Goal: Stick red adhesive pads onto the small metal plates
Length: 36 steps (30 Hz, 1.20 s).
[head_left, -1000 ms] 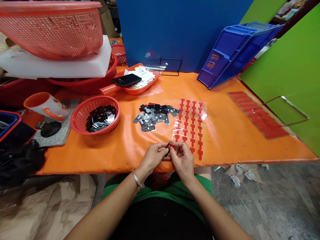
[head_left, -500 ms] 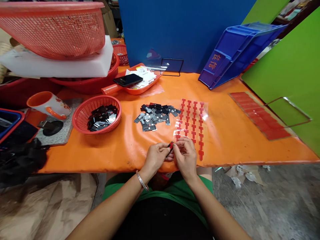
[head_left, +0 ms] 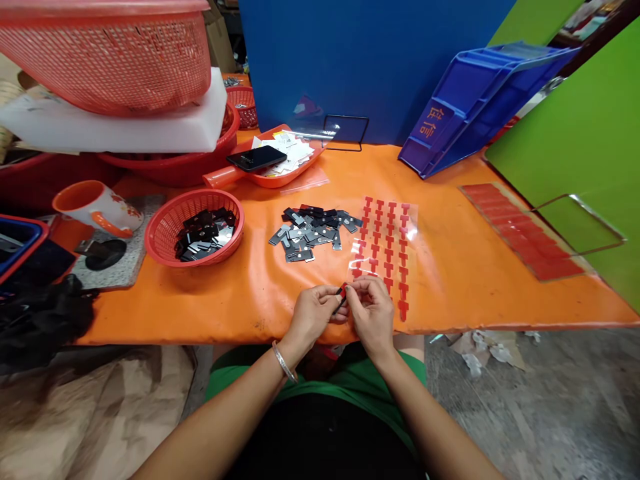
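My left hand (head_left: 314,312) grips a small flat black plate (head_left: 339,301) between thumb and fingers, just over the table's front edge. At the plate's upper end shows a red sticker (head_left: 343,289). My right hand (head_left: 373,312) is closed in a pinch against that sticker, thumb and fingertips touching it. Partly under my right hand lies a clear sheet with columns of red T-shaped stickers (head_left: 403,257). Beyond my hands is a loose pile of black plates (head_left: 313,235). Further left, a red basket (head_left: 156,243) holds more such plates.
An orange scoop (head_left: 220,177) bears paper slips and a black phone (head_left: 257,158). A mug (head_left: 100,208) stands at the left, near stacked red baskets (head_left: 115,63). A blue bin (head_left: 450,107) leans at the back right. A red sheet (head_left: 520,230) lies at the right.
Both hands keep nearly the same pose around the black plate and red sticker. The whole view has shifted very slightly.
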Available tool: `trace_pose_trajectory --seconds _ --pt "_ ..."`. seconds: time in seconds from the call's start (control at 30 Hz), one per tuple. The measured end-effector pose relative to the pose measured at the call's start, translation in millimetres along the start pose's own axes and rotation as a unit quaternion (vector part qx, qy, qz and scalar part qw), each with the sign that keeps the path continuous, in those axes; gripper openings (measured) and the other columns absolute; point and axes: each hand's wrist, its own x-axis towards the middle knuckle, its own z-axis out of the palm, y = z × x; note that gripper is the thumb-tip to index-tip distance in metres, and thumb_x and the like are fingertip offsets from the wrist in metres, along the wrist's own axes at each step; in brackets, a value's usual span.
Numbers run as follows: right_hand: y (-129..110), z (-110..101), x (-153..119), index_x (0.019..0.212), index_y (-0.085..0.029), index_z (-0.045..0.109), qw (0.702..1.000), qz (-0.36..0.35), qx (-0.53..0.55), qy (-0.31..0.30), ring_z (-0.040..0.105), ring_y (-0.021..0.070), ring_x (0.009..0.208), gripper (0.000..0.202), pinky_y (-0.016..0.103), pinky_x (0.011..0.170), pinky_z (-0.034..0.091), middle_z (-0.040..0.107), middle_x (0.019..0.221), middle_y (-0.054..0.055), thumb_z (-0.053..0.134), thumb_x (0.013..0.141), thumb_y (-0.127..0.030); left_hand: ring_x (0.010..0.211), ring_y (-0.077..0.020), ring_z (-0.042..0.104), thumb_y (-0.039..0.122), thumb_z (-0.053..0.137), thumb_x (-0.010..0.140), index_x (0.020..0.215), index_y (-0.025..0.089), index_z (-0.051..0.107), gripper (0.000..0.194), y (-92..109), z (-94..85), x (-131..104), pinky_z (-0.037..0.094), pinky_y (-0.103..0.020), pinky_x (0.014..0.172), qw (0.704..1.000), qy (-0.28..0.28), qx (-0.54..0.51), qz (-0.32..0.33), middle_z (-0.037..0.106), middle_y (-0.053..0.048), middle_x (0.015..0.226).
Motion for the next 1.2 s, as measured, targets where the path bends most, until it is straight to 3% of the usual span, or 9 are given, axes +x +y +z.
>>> trace_pose_trajectory --seconds 0.27,0.43,0.57,0.67,0.87,1.0,1.07,1.1,1.2 --pt "-3 3 -2 0.082 -0.019 0.056 1.000 0.022 -0.013 0.006 0.054 0.0114 0.062 0.008 0.025 0.057 0.047 0.055 0.086 0.003 0.058 0.083 -0.027 0.053 -0.0105 0.064 0.013 0.059 0.080 0.086 0.008 0.065 0.010 0 2.0 -2 0.056 -0.022 0.060 1.000 0.021 -0.007 0.006 0.069 -0.004 0.065" --pt "2 2 1 0.123 -0.020 0.041 0.992 0.112 0.059 -0.002 0.047 0.0078 0.045 0.055 0.023 0.044 0.042 0.057 0.088 0.002 0.066 0.076 -0.035 0.053 -0.0100 0.064 0.015 0.061 0.078 0.084 0.008 0.066 0.010 2 2.4 -4 0.056 -0.022 0.059 0.999 0.038 -0.012 0.005 0.068 -0.004 0.065" --pt "4 -2 6 0.088 -0.017 0.061 0.984 0.135 0.076 -0.085 0.054 0.0128 0.053 0.029 0.025 0.051 0.044 0.060 0.069 0.001 0.063 0.077 -0.044 0.055 -0.0096 0.064 0.015 0.062 0.077 0.086 0.008 0.067 0.013 1 1.1 -4 0.055 -0.021 0.059 0.999 0.033 -0.009 0.010 0.069 -0.004 0.066" --pt "5 -4 9 0.069 -0.018 0.061 0.979 0.144 0.091 -0.113 0.054 0.0140 0.054 0.032 0.024 0.052 0.044 0.060 0.060 0.000 0.060 0.078 -0.049 0.054 -0.0094 0.063 0.018 0.064 0.075 0.084 0.008 0.067 0.014 0 1.3 -3 0.055 -0.021 0.059 1.000 0.024 -0.004 0.011 0.068 -0.005 0.066" --pt "2 -11 14 0.060 -0.019 0.054 0.975 0.163 0.088 -0.121 0.045 0.0112 0.043 0.042 0.023 0.043 0.035 0.052 0.047 -0.002 0.050 0.085 -0.053 0.058 -0.0102 0.063 0.027 0.067 0.073 0.086 0.008 0.069 0.023 8 0.7 -11 0.055 -0.023 0.064 1.000 -0.007 0.007 0.021 0.070 -0.007 0.073" --pt "-7 -11 13 0.073 -0.018 0.061 0.989 0.084 0.048 -0.115 0.053 0.0140 0.055 0.031 0.024 0.051 0.041 0.060 0.061 0.001 0.052 0.085 -0.045 0.067 -0.0144 0.066 0.035 0.065 0.076 0.099 0.010 0.068 0.034 37 -25.0 -27 0.055 -0.027 0.070 0.994 -0.018 0.054 0.091 0.071 -0.008 0.081" --pt "-11 -6 14 0.075 -0.019 0.064 0.993 0.008 0.008 -0.120 0.056 0.0160 0.064 0.023 0.027 0.059 0.044 0.063 0.071 0.003 0.054 0.085 -0.038 0.069 -0.0163 0.066 0.036 0.063 0.077 0.104 0.012 0.068 0.037 60 -50.6 -33 0.054 -0.030 0.071 0.976 0.056 0.118 0.176 0.071 -0.007 0.080" --pt "-12 -1 16 0.076 -0.019 0.065 0.992 -0.029 -0.017 -0.125 0.057 0.0169 0.068 0.021 0.028 0.062 0.045 0.063 0.075 0.004 0.054 0.086 -0.034 0.071 -0.0169 0.066 0.036 0.062 0.078 0.105 0.012 0.068 0.036 72 -65.7 -35 0.054 -0.030 0.074 0.952 0.114 0.163 0.231 0.071 -0.007 0.082" --pt "-13 18 25 0.079 -0.022 0.068 0.978 -0.121 -0.100 -0.136 0.057 0.0196 0.078 0.018 0.032 0.069 0.046 0.062 0.081 0.006 0.052 0.087 -0.026 0.084 -0.0194 0.065 0.035 0.055 0.082 0.102 0.015 0.069 0.032 107 -113.7 -35 0.051 -0.034 0.084 0.824 0.294 0.323 0.360 0.068 -0.008 0.099"
